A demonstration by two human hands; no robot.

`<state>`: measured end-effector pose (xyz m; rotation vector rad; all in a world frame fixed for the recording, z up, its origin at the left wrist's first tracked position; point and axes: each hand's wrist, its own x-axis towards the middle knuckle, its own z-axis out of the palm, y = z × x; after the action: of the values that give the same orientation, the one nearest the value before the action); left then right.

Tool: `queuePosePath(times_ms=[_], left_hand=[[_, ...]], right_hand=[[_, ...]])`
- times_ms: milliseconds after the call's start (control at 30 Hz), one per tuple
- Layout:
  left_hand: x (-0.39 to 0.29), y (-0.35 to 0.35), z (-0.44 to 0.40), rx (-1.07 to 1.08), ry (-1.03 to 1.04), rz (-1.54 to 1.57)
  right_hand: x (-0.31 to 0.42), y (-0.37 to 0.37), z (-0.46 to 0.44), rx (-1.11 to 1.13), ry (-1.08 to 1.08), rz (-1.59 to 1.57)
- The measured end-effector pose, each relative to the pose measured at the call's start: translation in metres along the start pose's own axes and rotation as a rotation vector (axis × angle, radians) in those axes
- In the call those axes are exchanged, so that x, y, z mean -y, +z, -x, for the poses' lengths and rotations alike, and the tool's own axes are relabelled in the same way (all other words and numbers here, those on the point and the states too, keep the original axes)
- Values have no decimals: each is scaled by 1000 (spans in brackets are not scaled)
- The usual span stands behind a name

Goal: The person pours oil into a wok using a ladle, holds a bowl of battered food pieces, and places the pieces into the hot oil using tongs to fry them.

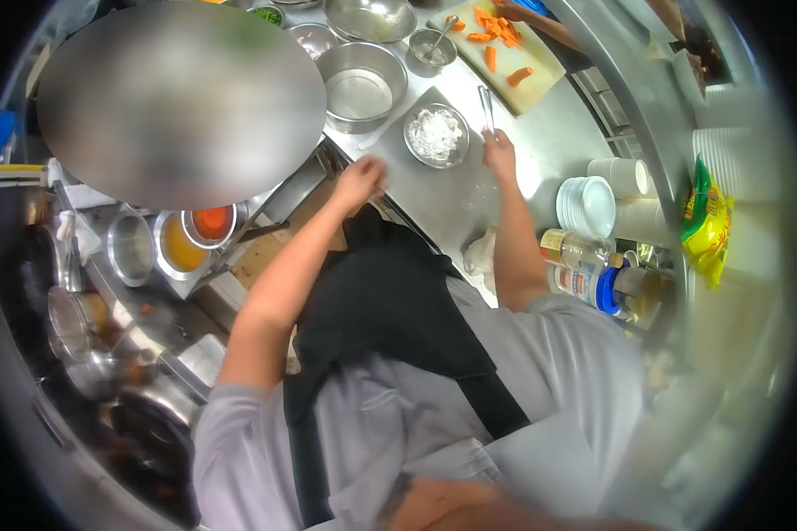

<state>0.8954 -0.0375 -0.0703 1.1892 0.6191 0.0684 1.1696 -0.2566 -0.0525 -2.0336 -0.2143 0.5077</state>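
Note:
My right hand is closed around the lower end of slim metal tongs, whose far ends point away from me. Just left of it, a round metal bowl on the steel counter holds a heap of white powder, lumpy on top. My left hand hovers by the counter's near edge, lower left of that bowl. Its fingers are loosely curled, and I see nothing in them. A wide, deep metal pan stands beyond my left hand.
A cutting board with carrot pieces lies at the far right, near another person's hand. Stacked white bowls and bottles line the right side. To the left, metal bowls hold orange liquid and red contents.

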Motion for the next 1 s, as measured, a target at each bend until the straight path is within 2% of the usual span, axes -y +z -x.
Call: queuePosePath(times_ms=[67,200,267,333,400,467,500,567,600,633,667,733,767,867,900,933,1000], left_hand=[[-7,34,-36,-92,-71,-11],[19,63,-86,-141,-50,-91],[29,61,-90,-166,78,-247],[12,55,-69,-157,93,-264],[13,41,-44,-155,103,-279],[29,20,-23,-232,255,-740],[33,8,-7,-178,168,-578],[7,-13,54,-206,172,-575],[4,-23,81,-226,169,-574],[2,-35,107,-304,158,-551],[6,-49,128,-387,143,-525],[43,-83,168,-517,234,-318],[72,-104,186,-568,314,-224],[50,-129,293,-853,186,-278],[70,-140,317,-953,244,-203],[76,-139,341,-1041,219,-171],[77,-144,392,-1196,344,43]], right_hand=[[-10,2,27,6,16,-88],[-21,-3,60,-4,-43,-117],[-18,-8,76,-8,-69,-163],[-9,-14,91,40,64,-161],[6,-17,103,128,64,-170],[20,-14,109,194,54,-184],[26,-10,113,269,27,-195],[44,5,120,360,-10,-209],[58,14,126,493,-34,-195],[73,26,131,630,-61,-179],[89,40,137,661,-65,-175],[123,75,154,845,-270,-23],[138,93,166,914,-275,-12],[173,161,200,1074,-355,26],[185,183,214,1125,-411,93],[199,200,225,1163,-459,170],[214,248,255,1247,-733,222]])
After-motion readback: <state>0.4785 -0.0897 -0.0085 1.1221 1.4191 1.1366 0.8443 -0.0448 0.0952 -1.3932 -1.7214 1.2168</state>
